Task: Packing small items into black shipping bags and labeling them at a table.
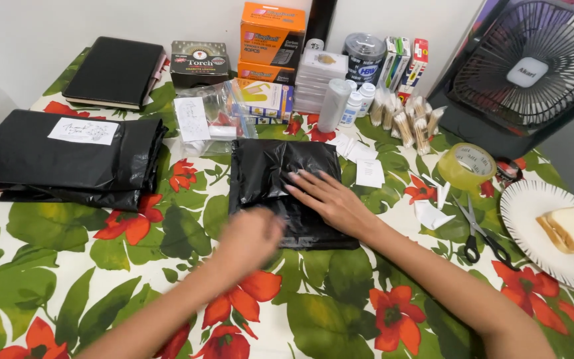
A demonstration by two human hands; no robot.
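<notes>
Already folded flat, the black parcel (286, 193) lies pressed under the open right hand (330, 199); the blurred left hand (250, 236) touches its edge, grip unclear. Tape (468, 166) sits unused.

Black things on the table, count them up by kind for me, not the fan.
Black plastic parcels: 2, one under both hands, one stacked at the left
Black notebook: 1
Black-handled scissors: 1
Total: 4

The right hand lies flat on the middle parcel; the left hand is blurred at its near edge.
</notes>
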